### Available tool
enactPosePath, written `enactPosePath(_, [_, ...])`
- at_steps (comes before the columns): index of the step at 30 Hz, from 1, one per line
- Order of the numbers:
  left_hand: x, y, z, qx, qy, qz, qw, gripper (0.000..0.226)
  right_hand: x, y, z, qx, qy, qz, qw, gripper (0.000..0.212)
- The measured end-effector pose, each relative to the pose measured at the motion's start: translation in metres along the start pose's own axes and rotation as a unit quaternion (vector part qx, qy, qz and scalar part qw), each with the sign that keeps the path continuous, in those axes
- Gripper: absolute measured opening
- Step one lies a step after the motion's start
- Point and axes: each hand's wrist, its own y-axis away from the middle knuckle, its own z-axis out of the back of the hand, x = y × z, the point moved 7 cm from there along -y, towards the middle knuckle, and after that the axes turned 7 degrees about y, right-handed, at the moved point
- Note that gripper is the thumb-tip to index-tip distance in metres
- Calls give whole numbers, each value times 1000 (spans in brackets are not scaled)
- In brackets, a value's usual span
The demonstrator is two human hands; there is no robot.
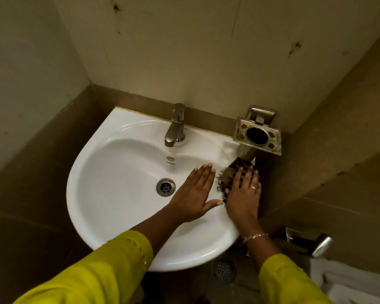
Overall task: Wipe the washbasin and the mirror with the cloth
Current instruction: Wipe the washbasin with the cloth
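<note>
A white corner washbasin [110, 194] hangs below me, with a steel drain [165, 187] in its bowl and a chrome tap [176, 126] at the back. A dark, patterned cloth [228, 174] with a frayed edge lies on the basin's right rim. My right hand [244, 191] presses flat on top of the cloth, fingers spread. My left hand [195, 191] rests flat and empty inside the bowl, just left of the cloth. No mirror is in view.
A metal tumbler and brush holder [257, 134] is fixed to the wall above the right rim. Tiled walls close in on the left, back and right. A floor drain [225, 269] lies under the basin. A chrome fitting [321, 246] and white toilet [349, 284] sit lower right.
</note>
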Motion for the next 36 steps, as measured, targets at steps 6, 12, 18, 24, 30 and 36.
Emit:
enactPosePath(6, [18, 0, 8, -13, -16, 5, 1000, 90, 11, -44, 7, 18, 45, -8, 999, 73])
enactPosePath(12, [39, 8, 16, -3, -10, 35, 999, 91, 23, -68, 11, 10, 27, -31, 999, 73])
enactPosePath(18, [68, 14, 18, -18, -21, 44, 999, 91, 50, -86, 11, 26, -71, -74, 994, 77])
enactPosePath(24, [84, 17, 21, -10, -16, 50, 999, 88, 61, -93, 12, -51, -78, -101, 991, 74])
enactPosePath(30, [101, 29, 25, -15, -25, 68, 997, 89, 114, -88, 12, -88, -49, 50, 994, 71])
enactPosePath(36, [124, 53, 43, -36, -29, 93, 995, 92, 158, -62, 4, -135, -13, 106, 985, 64])
